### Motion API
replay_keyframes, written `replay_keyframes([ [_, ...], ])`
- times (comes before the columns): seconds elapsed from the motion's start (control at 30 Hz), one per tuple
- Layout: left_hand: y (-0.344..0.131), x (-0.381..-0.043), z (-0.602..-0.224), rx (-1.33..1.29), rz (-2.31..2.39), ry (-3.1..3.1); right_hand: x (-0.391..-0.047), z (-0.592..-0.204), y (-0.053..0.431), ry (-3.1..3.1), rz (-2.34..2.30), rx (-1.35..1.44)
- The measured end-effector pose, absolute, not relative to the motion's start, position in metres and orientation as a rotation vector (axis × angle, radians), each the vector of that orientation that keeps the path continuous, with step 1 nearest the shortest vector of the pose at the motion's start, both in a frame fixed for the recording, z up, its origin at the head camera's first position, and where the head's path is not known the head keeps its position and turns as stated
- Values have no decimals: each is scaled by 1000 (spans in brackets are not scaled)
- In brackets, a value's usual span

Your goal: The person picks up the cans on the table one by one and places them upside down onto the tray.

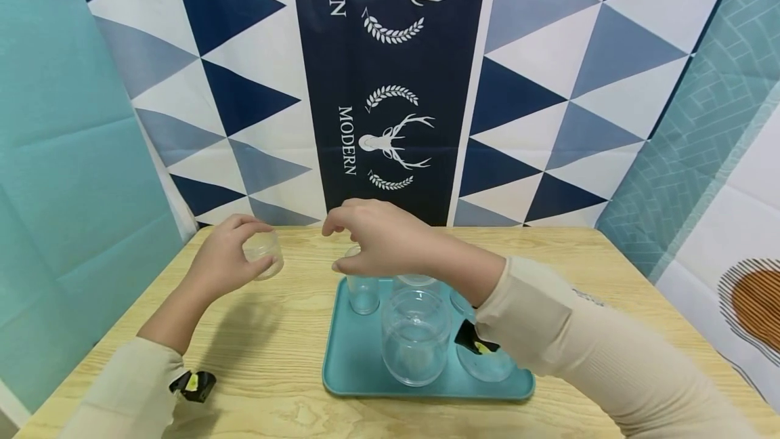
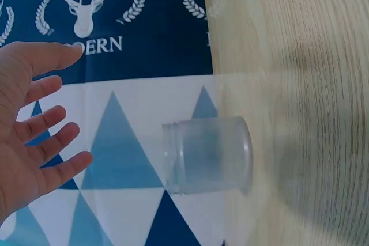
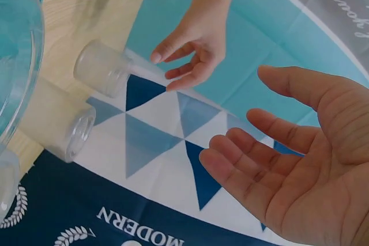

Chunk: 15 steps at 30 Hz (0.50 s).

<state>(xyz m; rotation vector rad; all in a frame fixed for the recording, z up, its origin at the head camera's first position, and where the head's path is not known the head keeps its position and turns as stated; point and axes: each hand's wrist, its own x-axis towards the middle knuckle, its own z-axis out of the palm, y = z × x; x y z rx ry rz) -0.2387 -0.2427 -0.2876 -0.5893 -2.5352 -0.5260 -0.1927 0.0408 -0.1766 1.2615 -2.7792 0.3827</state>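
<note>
A small clear jar (image 1: 271,259) stands upright on the wooden table, left of the tray. My left hand (image 1: 228,256) is beside it with thumb and fingers spread; in the left wrist view, a gap shows between the fingertips and the jar (image 2: 210,155). My right hand (image 1: 384,239) hovers above the back left of the teal tray (image 1: 347,364), fingers loosely bent and nothing in them. Below it, a tall clear glass (image 1: 363,295) stands on the tray. In the right wrist view, both the jar (image 3: 99,68) and the glass (image 3: 63,125) are apart from my right hand (image 3: 305,159).
A large rounded clear glass vessel (image 1: 416,351) stands mid-tray, with more clear glassware behind it. Another clear round vessel (image 1: 485,363) sits at the tray's right, partly covered by my right sleeve. A patterned cloth (image 1: 244,87) hangs along the table's back edge.
</note>
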Motion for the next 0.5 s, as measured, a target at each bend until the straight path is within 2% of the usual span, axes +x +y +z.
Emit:
replay_keyframes([
  [0.5, -261, -275, -294, -396, -509, -2780, -234, -187, -3, -2846, 434, 1276],
])
